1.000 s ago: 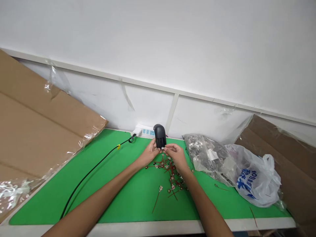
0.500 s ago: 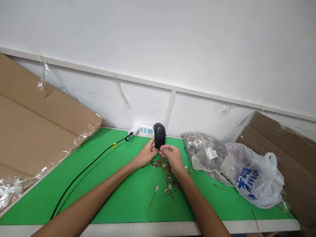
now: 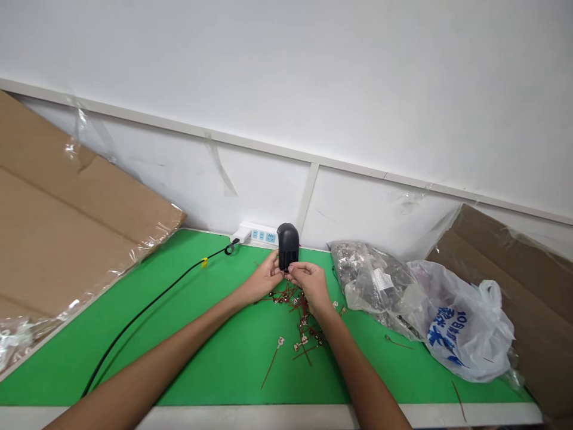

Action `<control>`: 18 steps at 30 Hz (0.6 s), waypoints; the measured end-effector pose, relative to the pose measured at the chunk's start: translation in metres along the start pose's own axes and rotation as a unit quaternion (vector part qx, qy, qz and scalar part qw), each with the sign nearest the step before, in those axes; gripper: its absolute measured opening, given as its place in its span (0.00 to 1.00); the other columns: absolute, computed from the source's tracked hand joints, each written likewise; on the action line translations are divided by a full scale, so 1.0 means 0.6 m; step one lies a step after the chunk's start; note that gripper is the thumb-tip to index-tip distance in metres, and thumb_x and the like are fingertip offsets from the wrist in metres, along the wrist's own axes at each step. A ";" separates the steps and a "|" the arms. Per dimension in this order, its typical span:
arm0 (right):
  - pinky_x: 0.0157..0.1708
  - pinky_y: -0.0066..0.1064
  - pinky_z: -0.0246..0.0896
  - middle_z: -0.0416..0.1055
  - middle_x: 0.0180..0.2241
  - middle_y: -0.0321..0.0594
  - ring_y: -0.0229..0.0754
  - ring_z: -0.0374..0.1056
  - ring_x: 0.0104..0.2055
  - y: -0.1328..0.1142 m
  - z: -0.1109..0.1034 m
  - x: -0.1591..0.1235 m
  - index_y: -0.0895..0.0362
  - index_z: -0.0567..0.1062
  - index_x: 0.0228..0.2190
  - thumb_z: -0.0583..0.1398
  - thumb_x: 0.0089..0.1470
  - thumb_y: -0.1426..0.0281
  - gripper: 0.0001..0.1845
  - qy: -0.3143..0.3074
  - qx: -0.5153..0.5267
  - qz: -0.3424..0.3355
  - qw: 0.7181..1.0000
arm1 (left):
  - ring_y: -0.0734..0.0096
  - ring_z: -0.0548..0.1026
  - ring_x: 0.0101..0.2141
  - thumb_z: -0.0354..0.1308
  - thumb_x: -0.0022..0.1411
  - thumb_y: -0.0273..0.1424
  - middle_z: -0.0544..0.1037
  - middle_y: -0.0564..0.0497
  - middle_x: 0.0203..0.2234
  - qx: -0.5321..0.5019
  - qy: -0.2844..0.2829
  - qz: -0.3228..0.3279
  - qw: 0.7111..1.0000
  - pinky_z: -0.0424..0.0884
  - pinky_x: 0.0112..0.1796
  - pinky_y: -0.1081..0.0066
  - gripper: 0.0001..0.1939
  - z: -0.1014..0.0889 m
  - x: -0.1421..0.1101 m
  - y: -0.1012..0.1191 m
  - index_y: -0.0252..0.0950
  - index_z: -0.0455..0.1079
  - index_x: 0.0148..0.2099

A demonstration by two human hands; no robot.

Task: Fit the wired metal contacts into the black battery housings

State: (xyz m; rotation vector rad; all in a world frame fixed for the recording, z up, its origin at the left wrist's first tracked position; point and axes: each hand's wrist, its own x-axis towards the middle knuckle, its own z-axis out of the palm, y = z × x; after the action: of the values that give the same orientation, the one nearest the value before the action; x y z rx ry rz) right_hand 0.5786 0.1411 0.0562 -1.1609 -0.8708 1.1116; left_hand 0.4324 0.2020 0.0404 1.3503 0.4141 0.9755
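Observation:
My left hand (image 3: pixel 265 279) is closed around the lower left side of a black plastic housing (image 3: pixel 289 239). The housing stands upright, its top rounded and its lower front showing a dark slotted compartment. At the housing's lower right edge, my right hand (image 3: pixel 312 283) pinches with thumb and fingertips; whatever small piece is between them is too small to make out. Below and between the hands lies a pile of thin red wires with small metal contact plates (image 3: pixel 304 338). One such wire with a plate (image 3: pixel 280 341) lies apart, nearer the table's front edge.
A white power strip (image 3: pixel 264 235) with a plugged-in black cable (image 3: pixel 147 307) lies along the wall. To the right are a clear bag of parts (image 3: pixel 364 272) and a white plastic bag (image 3: pixel 470 328). Cardboard sheets (image 3: pixel 80 215) lean at both sides of the green table (image 3: pixel 215 358).
The view has shifted slightly. Both hands stay at the housing in nearly the same pose, with the right fingertips still at its lower edge.

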 end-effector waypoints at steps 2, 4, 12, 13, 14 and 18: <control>0.35 0.32 0.70 0.81 0.30 0.41 0.43 0.78 0.33 0.000 0.000 0.000 0.59 0.82 0.35 0.73 0.40 0.58 0.22 -0.003 0.000 0.000 1.000 | 0.60 0.79 0.49 0.70 0.57 0.31 0.79 0.43 0.50 0.001 -0.004 0.004 1.000 0.75 0.46 0.68 0.33 -0.001 0.000 -0.002 0.39 0.63 0.62; 0.35 0.32 0.70 0.81 0.31 0.41 0.43 0.78 0.33 -0.001 0.000 -0.001 0.59 0.82 0.35 0.73 0.41 0.58 0.21 -0.007 0.000 0.002 1.000 | 0.61 0.79 0.49 0.69 0.58 0.30 0.79 0.43 0.50 0.002 -0.007 0.010 1.000 0.75 0.46 0.69 0.32 -0.003 0.001 -0.004 0.39 0.64 0.62; 0.34 0.29 0.68 0.80 0.30 0.40 0.41 0.77 0.33 -0.001 -0.002 0.000 0.59 0.82 0.35 0.73 0.42 0.59 0.20 -0.006 -0.002 0.003 1.000 | 0.59 0.80 0.49 0.70 0.58 0.32 0.79 0.42 0.51 0.007 0.005 0.017 1.000 0.76 0.50 0.65 0.32 0.002 0.000 0.002 0.39 0.65 0.62; 0.34 0.30 0.69 0.80 0.30 0.40 0.41 0.77 0.33 -0.001 -0.002 0.000 0.59 0.82 0.35 0.73 0.41 0.59 0.20 -0.008 -0.002 0.005 1.000 | 0.58 0.80 0.49 0.71 0.57 0.32 0.80 0.42 0.50 0.010 0.010 0.016 1.000 0.76 0.49 0.65 0.32 0.002 0.000 0.003 0.39 0.65 0.62; 0.35 0.30 0.69 0.80 0.30 0.40 0.42 0.77 0.33 -0.002 -0.003 -0.001 0.59 0.82 0.35 0.73 0.41 0.59 0.20 -0.010 -0.002 0.006 1.000 | 0.58 0.80 0.49 0.71 0.57 0.32 0.80 0.42 0.50 0.011 0.012 0.015 1.000 0.76 0.49 0.65 0.32 0.003 0.000 0.004 0.39 0.65 0.62; 0.35 0.30 0.69 0.81 0.30 0.41 0.42 0.77 0.33 -0.004 -0.004 -0.001 0.59 0.82 0.34 0.73 0.40 0.60 0.20 -0.016 -0.002 0.012 1.000 | 0.60 0.79 0.49 0.70 0.58 0.32 0.79 0.43 0.51 0.009 0.003 0.017 1.000 0.75 0.49 0.67 0.32 0.003 0.000 0.005 0.38 0.65 0.62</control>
State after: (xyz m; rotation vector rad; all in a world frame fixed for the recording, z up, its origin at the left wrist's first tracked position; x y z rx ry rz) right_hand 0.5810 0.1397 0.0579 -1.1618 -0.8860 1.1505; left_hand 0.4328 0.2003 0.0435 1.3739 0.4071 1.0063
